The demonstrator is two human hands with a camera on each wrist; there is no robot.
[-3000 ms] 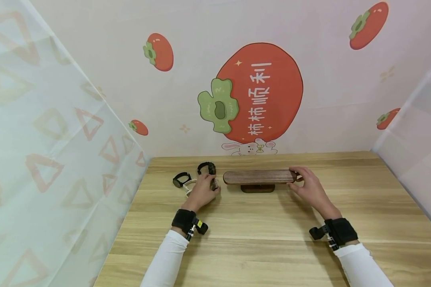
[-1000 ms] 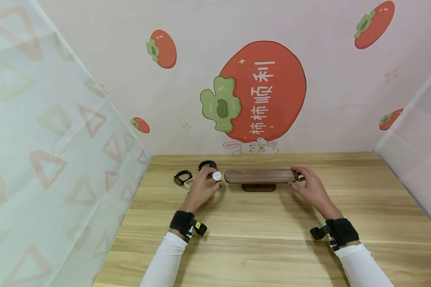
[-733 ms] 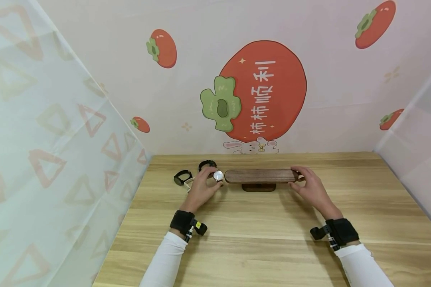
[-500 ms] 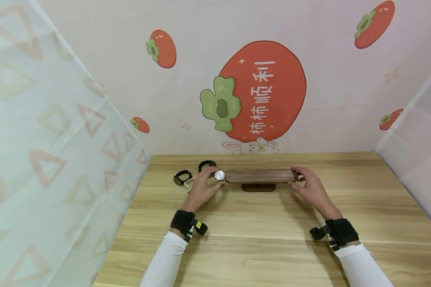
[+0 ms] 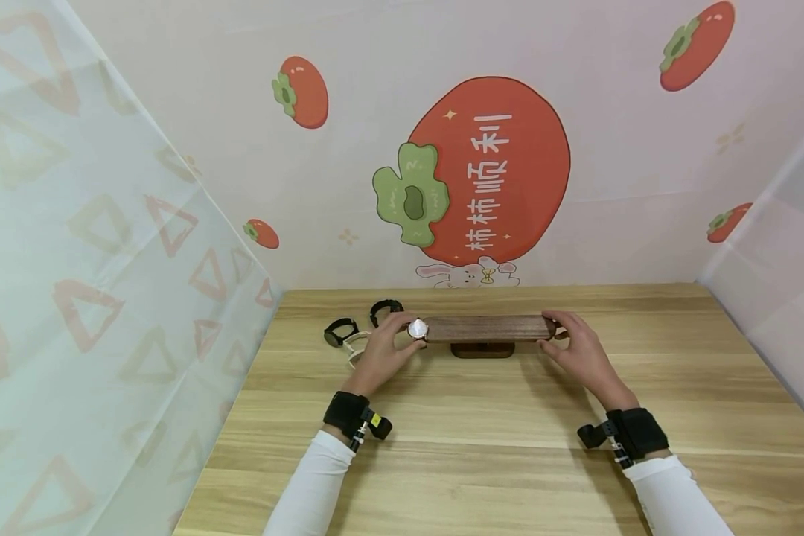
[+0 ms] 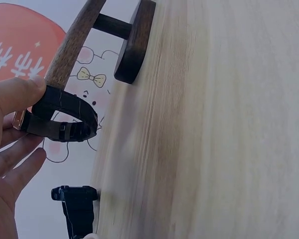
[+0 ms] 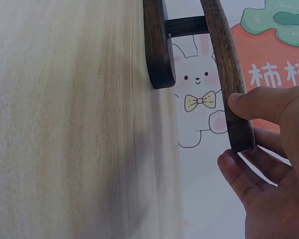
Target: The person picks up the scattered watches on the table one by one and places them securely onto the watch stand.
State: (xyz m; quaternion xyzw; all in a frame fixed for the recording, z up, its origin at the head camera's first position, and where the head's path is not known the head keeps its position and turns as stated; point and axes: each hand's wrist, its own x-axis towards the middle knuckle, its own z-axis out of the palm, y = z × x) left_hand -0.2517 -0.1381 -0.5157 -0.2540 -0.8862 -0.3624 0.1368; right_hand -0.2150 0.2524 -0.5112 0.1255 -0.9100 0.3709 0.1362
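My left hand [image 5: 383,356] pinches a wristwatch [image 5: 418,329] with a round white dial and a black strap. The watch overlaps the left end of a dark wooden display bar [image 5: 489,328], hiding that tip. In the left wrist view the buckled strap [image 6: 65,102] forms a loop at the bar's end, thumb on top and fingers below. The bar stands on a post above a dark wooden base [image 5: 482,351]. At the bar's right end my right hand [image 5: 581,356] grips it, thumb on the near side, as the right wrist view shows.
Left of the stand lie a black watch with a dark round face [image 5: 333,339], another black watch [image 5: 378,307] farther back, and a cream watch [image 5: 355,348] partly behind my left hand. The wooden table [image 5: 476,461] meets a printed back wall.
My left hand has lifted the white-dial watch from among the others, turned its dial up, and carried it right until it overlaps the bar's left end. My right hand keeps its grip.
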